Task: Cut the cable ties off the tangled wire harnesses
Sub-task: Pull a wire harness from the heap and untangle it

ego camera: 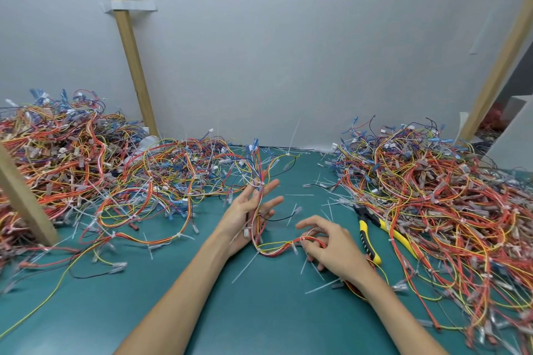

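A wire harness (277,249) of red, yellow and white wires runs across the green table (202,311) between my hands. My left hand (251,213) lies palm up with fingers spread, and the harness runs over the palm. A white cable tie (261,183) binds the wires near its fingertips. My right hand (328,242) curls its fingers around the harness's other end. Yellow-handled cutters (372,235) lie on the table just right of my right hand, untouched.
Large tangled piles of wire harnesses sit at the left (72,158) and right (432,187). Several cut white cable ties (245,268) lie scattered on the table. Wooden posts (127,46) stand at left and right against the grey wall.
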Demonstrator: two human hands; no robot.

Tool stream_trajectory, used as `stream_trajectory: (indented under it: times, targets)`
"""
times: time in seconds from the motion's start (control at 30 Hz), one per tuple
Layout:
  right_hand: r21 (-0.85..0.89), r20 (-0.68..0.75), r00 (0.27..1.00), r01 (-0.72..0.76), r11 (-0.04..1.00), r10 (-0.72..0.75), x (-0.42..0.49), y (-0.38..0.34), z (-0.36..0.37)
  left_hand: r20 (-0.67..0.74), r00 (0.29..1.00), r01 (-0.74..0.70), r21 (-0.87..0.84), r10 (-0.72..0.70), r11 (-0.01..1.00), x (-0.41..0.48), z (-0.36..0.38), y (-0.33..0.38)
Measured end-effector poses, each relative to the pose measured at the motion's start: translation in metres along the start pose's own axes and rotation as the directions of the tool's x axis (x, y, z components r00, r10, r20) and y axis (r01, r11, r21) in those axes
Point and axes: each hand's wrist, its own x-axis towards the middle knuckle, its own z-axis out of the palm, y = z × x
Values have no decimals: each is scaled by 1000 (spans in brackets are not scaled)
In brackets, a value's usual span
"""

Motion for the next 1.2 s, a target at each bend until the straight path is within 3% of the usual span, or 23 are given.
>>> stream_trajectory:
  times: [0.27,0.5,0.57,0.63,0.7,0.77,0.9,0.97,1.03,1.1,1.2]
  targets:
    - [-153,91,985,159,975,-146,0,0,4,4,1000,-13,-142,13,990,5,3,7]
    - [-122,73,979,196,973,-188,-5,-5,14,-11,997,65,-251,-70,966,26,20,24]
    - [-94,14,981,193,977,-192,-7,-5,17,4,989,146,-95,-146,985,34,26,28]
    - [-38,-80,980,181,983,-183,-6,-5,18,-30,973,227,271,-228,935,43,27,35]
    - [-3,-168,972,166,986,-165,-6,-4,17,-106,964,256,633,-245,731,47,27,45]
    - [1,-247,956,165,986,-159,-5,-3,15,-180,963,265,750,-199,606,50,20,53]
    - [75,-360,925,158,985,-121,-3,-5,15,-252,953,295,647,-168,703,43,6,54]
    - [95,-389,915,158,983,-109,-3,-6,15,-337,941,245,693,4,678,36,2,43]
    - [88,-416,903,159,983,-108,-3,-7,15,-435,848,179,773,303,608,23,-2,26]
    - [68,-453,885,159,985,-112,-5,-8,16,-482,757,129,773,442,621,8,-1,9]
    - [6,-518,846,153,988,-127,-6,-9,19,-549,791,80,531,271,844,-4,8,-4]
